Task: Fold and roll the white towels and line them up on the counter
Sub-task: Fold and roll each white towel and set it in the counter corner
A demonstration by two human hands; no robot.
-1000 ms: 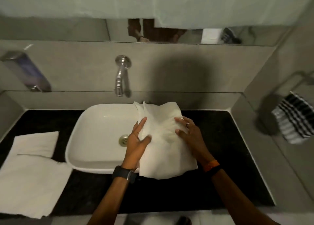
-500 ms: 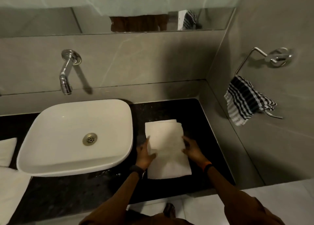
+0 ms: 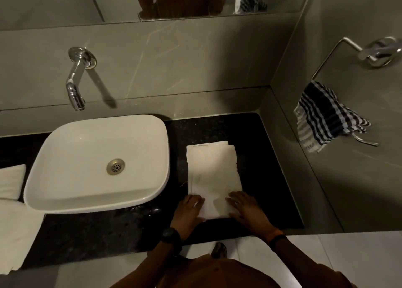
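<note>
Both hands, left hand (image 3: 188, 209) and right hand (image 3: 248, 209), press flat, fingers apart, on the folded white towel (image 3: 214, 174) at the desk's (image 3: 267, 178) 6 o'clock edge.

White folded towel (image 3: 214, 174) on black speckled counter (image 3: 261, 157). White basin (image 3: 87, 157), dull metal-coloured drain (image 3: 115, 166). Chrome tap (image 3: 76, 85), shiny silver. Wall tiles (image 3: 174, 59) grey-beige with faint pale veining. Two more white towels at far left, one (image 3: 10, 181) small, one (image 3: 17, 233) larger below it. Cloth (image 3: 322, 115) on the chrome ring holder (image 3: 378, 52): black and white stripes crossing into a check, paler grey-white at its lower left. Left hand (image 3: 189, 211) has a black watch (image 3: 170, 238) at the wrist; right hand (image 3: 248, 209) an orange and black band (image 3: 276, 236). Brown-orange sleeves. Floor (image 3: 326, 255) white tile.
</note>
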